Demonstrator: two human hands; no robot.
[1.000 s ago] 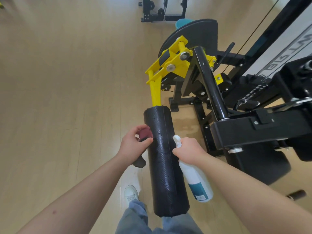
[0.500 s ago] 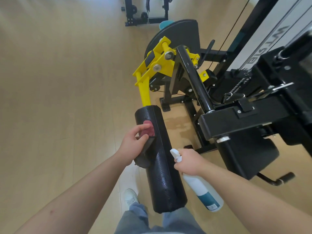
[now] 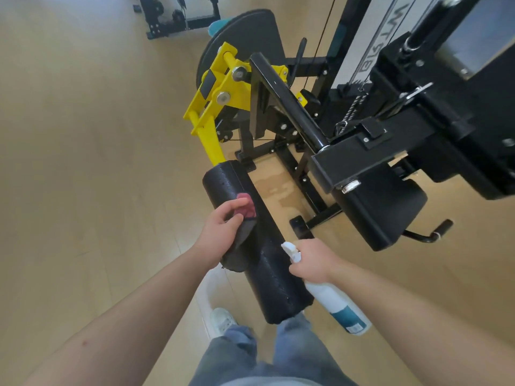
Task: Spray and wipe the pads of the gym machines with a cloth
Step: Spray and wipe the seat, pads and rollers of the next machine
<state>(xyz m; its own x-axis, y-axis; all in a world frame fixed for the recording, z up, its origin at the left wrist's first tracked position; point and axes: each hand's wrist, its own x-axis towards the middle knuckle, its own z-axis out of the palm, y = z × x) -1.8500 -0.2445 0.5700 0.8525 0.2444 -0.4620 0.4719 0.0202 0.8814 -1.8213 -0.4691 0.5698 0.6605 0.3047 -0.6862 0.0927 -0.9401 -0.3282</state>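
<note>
Gripping a light plastic spray bottle by its neck, the right hand hangs just beside the black roller pad, a soft, wet-speckled foam (likely slippery). The left hand pinches a limp dark-and-red cloth against it; beyond, white letters on the machine frame perhaps read "WT 218".

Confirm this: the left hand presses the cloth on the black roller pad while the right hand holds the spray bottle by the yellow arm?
Not quite. The head view shows the right hand holding the spray bottle near the roller pad's lower end, away from the yellow arm. The left hand does press the cloth there.
</note>
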